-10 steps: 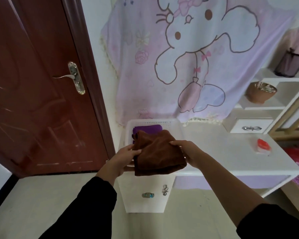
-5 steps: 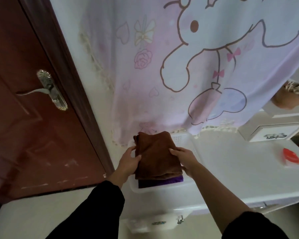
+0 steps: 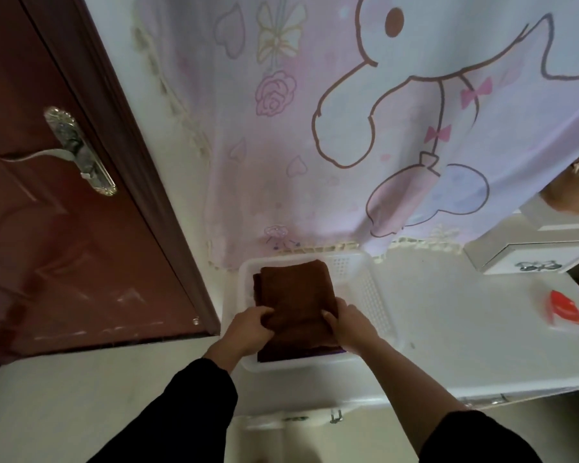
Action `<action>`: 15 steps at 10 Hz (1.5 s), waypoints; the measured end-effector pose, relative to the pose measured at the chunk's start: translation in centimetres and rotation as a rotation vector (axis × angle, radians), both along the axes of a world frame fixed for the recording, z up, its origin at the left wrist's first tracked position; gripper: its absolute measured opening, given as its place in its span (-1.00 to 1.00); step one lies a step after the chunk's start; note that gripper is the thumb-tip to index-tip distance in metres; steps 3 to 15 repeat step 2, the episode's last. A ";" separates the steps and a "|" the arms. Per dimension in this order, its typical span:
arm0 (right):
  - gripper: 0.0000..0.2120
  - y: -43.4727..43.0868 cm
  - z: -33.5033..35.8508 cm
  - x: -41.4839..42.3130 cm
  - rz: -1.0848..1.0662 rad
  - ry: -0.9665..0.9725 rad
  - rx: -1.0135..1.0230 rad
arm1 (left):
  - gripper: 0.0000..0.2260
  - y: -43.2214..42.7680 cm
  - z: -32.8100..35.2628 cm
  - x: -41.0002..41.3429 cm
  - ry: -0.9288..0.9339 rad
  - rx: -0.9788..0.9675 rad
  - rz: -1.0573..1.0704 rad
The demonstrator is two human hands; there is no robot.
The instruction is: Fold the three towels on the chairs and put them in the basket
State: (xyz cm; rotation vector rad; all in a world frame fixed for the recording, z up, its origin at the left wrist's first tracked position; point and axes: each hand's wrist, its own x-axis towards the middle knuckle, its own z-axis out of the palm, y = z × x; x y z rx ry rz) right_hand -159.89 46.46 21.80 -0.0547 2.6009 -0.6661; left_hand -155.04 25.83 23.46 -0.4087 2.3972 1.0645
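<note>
– so, where's the brown towel?
– folded, lying in the white basket on the tabletop, over a purple towel (only a sliver shows).
– and the fingers?
– left hand and right hand each pinch its near edges.

Dark red door on the left, and its silver lever handle points left. On the wall hangs a pink-and-lilac cartoon cloth, fringed hem reaching the back edge of the white table. Near the table's right edge lies a red packet. Behind it, at the back right corner, sits a small white drawer box. Pale floor below.
</note>
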 end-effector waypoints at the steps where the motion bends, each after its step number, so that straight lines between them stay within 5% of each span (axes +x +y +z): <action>1: -0.53 0.2 -0.5 0.5 0.048 -0.024 0.129 | -0.51 1.1 0.1 0.9 0.087 -0.118 -0.040; 2: -0.48 0.0 0.3 -0.3 0.033 0.016 0.091 | -0.51 1.2 0.0 1.0 0.183 -0.230 0.005; 15: -0.48 0.0 0.3 -0.3 0.033 0.016 0.091 | -0.51 1.2 0.0 1.0 0.183 -0.230 0.005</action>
